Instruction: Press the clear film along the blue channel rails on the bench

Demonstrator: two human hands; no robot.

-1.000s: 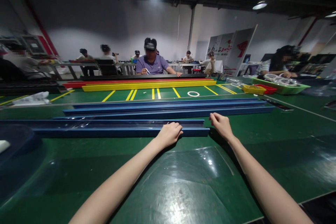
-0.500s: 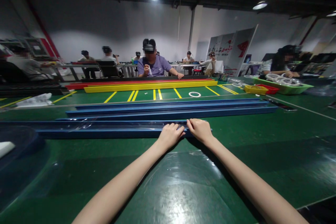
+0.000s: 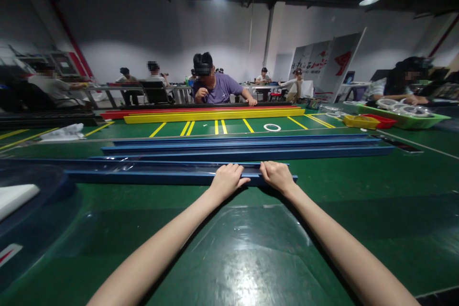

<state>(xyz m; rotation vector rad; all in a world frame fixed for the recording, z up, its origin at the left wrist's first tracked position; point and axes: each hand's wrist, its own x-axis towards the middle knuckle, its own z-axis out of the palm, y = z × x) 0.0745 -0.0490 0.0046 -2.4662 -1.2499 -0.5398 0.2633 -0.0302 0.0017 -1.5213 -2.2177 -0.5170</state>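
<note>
A long blue U-shaped channel lies across the green table in front of me, its right end close to my hands. My left hand is curled over the channel, thumb pointing right along the near wall. Just to the right, my right hand is closed over the same channel near its end, the fingertips hidden inside. Clear film shows in the trough on the left. Behind it rest more blue channels, side by side.
Farther back are a yellow channel and a red channel, with a co-worker behind them. A white ring lies on the table. At right are a phone and a green basket. A blue roll stands at left.
My left hand has shifted slightly left along the channel, widening the gap between my hands. The right hand stays near the channel's end. The view has turned a little to the left.
</note>
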